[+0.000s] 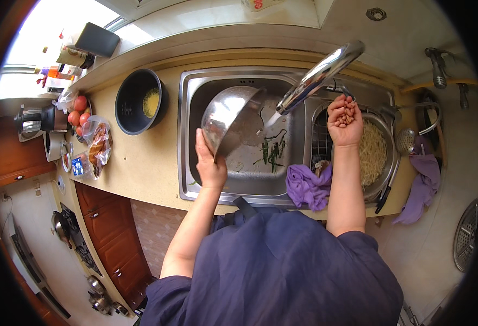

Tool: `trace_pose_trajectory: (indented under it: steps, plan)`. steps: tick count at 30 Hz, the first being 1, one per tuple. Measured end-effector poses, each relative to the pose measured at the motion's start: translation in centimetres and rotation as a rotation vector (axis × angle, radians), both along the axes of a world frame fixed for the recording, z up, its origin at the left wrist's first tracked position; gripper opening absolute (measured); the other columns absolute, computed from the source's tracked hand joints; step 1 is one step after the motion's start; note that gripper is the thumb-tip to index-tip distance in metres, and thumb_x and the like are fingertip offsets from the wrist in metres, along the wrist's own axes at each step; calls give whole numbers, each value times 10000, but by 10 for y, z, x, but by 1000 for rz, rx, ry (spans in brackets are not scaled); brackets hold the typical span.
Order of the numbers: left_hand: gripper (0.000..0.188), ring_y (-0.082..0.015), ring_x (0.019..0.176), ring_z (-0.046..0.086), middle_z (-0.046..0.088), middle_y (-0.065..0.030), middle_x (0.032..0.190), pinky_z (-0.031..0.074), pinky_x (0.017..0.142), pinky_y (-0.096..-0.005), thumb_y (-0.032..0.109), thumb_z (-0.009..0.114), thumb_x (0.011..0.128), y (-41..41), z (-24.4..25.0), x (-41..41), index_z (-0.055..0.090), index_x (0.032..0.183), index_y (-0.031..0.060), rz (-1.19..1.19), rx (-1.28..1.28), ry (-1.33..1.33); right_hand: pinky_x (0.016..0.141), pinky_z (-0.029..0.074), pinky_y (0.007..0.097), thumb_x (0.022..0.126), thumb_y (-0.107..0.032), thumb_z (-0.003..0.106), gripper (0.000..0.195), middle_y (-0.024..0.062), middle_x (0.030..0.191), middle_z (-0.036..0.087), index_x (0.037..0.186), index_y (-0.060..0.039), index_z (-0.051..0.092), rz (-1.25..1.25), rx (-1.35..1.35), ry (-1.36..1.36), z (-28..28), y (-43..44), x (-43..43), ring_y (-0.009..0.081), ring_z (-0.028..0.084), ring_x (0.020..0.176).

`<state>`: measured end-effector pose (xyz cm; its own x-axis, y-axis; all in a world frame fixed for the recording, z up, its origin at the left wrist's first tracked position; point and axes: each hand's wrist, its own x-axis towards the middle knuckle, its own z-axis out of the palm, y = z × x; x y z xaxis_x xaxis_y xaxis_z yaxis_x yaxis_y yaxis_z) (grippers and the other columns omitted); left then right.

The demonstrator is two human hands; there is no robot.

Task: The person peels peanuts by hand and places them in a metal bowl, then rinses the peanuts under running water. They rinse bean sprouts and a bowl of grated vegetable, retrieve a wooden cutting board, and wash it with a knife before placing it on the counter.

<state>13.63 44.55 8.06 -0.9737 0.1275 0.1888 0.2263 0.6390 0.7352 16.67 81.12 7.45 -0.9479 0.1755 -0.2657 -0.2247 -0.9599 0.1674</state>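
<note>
My left hand grips the rim of a stainless steel bowl, tilted steeply in the left sink basin with its mouth towards the tap. Water runs from the chrome faucet beside the bowl's mouth. In my right hand, palm up with the fingers curled, lies a small heap of what look like shelled peanuts. Its fingertips are close to the faucet's lever; whether they touch it I cannot tell. Dark green vegetable scraps lie on the basin floor.
Purple cloth lies over the sink's front edge. Bean sprouts fill a round metal container at right, near a knife and skimmer. Leftward are a black pot with yellow grains, tomatoes and a bagged brown food.
</note>
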Motion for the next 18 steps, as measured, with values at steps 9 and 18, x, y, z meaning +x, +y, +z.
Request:
trace_pose_trajectory:
  steps: [9,18]
  plan:
    - [746,-408,1174,524,408,-262,1369,477,949,-455,-28,441,771,-18,23,-19,173,1461,68,177,168,-78,714,583,306,907,-183,582,179,125,1036,631,963,-42,676,-12,-42,-23,-3,-3,5,229,600,907]
    - [358,-237,734,673,628,-132,954,602,554,-335,43,480,821,10,27,28,482,1173,-19,363,744,-1120,700,587,304,912,-190,573,188,117,1043,619,966,-40,672,-35,-15,-57,-4,1,8,223,604,896]
